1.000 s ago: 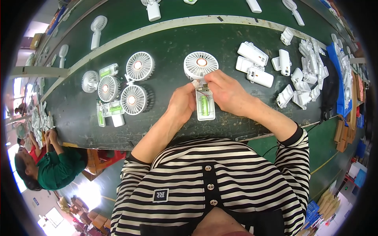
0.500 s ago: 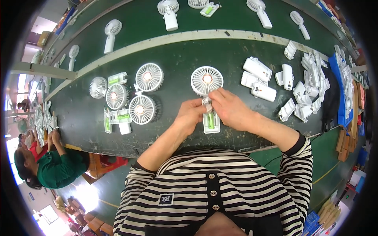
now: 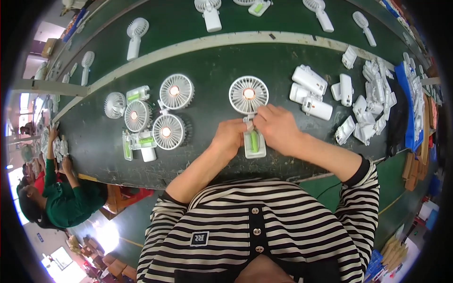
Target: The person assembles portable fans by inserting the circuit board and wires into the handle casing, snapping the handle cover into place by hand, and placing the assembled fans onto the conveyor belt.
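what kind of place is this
Most likely a small-fan assembly line: a long green workbench, half-built white handheld fans, a pile of white handle shells, and another worker seated nearby.

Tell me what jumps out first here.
Both hands, left hand and right hand, meet mid-bench on a small white handheld fan with an open handle showing a green cell. Left lies a cluster of similar white round fans; right, a heap of white plastic handle shells.

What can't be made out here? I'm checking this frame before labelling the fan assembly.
Head view:
- Neck joint of the held fan: hidden by the left hand and right hand.
- Green cell wiring: too small.
- White covers by the right rim: bent, overlapping, uncountable.
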Available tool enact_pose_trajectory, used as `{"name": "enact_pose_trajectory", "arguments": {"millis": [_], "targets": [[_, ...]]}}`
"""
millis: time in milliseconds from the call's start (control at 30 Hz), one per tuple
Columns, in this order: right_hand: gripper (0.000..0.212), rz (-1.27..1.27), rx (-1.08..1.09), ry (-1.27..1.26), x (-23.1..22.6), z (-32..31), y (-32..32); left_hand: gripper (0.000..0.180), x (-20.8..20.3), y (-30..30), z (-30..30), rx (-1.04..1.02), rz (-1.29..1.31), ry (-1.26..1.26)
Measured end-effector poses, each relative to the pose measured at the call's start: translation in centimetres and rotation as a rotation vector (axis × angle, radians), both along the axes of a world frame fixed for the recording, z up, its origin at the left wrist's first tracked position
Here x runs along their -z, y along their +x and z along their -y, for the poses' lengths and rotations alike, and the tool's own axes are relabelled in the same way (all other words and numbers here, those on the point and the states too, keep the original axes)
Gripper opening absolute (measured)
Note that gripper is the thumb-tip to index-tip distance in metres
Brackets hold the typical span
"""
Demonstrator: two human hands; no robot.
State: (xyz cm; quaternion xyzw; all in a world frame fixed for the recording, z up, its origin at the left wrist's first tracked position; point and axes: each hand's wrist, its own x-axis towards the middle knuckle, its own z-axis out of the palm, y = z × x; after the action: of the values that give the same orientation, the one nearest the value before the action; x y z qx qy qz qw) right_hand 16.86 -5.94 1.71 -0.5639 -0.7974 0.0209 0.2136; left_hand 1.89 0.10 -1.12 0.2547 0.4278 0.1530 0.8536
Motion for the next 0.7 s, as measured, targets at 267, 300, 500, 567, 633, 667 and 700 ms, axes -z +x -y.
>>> {"name": "enact_pose_trajectory", "arguments": {"millis": [267, 300, 500, 567, 633, 667, 700], "targets": [[0.01, -0.049, -0.024, -0.033, 0.5, -0.5, 1.1, 0.024, 0.3, 0.4, -1.2, 0.016, 0.167, -0.167], [0.011, -0.073, -0.022, -0.047, 0.4, -0.5, 1.0, 0.024, 0.4, 0.3, -1.3, 0.017, 0.165, -0.167], [0.02, -0.334, 0.134, -0.156, 0.7, 0.5, 0.5, 0.023, 0.8, 0.0, -1.3, 0.119, 0.117, 0.019], [0.042, -0.732, 0.323, -0.267, 1.2, 1.1, 0.2, 0.022, 0.5, 0.3, -1.2, 0.019, 0.127, 0.064], [0.046, -0.815, 0.393, -0.299, 1.9, 1.3, -0.7, 0.021, 0.3, 0.4, -1.4, -0.005, 0.122, 0.062], [0.051, -0.899, 0.467, -0.335, 2.2, 1.3, -1.1, 0.02, 0.2, 0.5, -1.5, -0.027, 0.115, 0.055], [0.056, -0.899, 0.506, -0.355, 2.6, 1.2, -1.5, 0.02, 0.1, 0.5, -1.4, -0.024, 0.115, 0.058]]}}
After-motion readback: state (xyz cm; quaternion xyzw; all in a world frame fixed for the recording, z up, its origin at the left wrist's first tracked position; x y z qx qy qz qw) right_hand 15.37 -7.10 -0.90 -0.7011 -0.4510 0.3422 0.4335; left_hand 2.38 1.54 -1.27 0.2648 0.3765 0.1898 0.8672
